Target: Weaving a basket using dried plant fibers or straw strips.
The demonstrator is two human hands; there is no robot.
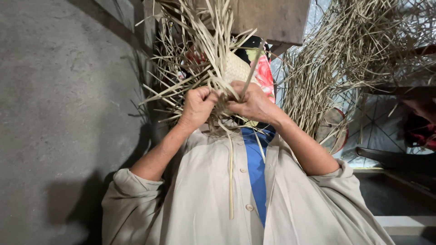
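Left hand [198,105] and right hand [252,103] — both raised close together before the chest, fingers curled shut around pale straw strips [213,59] of a partly woven piece [237,68]. Loose ends fan upward; one strip [230,177] hangs down over the beige shirt [200,204]. A straw bundle [345,59] lies to the right.

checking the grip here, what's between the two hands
In the head view, a bunch of pale straw strips fills the gap between the left hand and the right hand; both hands are closed on strands of the partly woven piece.
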